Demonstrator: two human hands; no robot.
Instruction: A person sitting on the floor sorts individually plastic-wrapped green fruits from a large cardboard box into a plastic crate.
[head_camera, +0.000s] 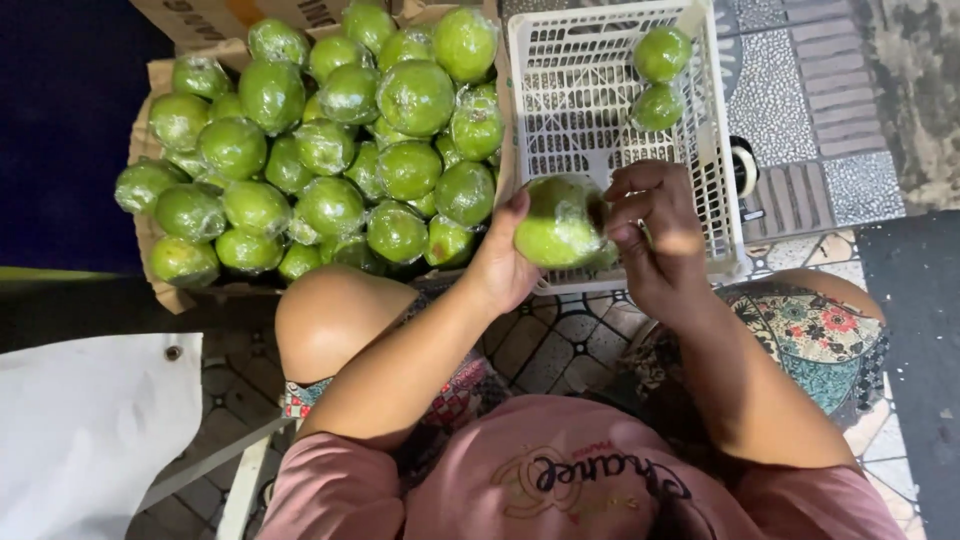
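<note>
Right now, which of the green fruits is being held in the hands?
The wrapped green fruit over the white crate's near edge, between left hand and right hand. All others lie in the cardboard box or crate.

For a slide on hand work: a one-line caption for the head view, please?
Both hands, left hand and right hand, hold a wrapped green fruit over a white crate.

The left hand (503, 262) hides behind the wrapped green fruit (560, 222); its fingers are unseen.
</note>
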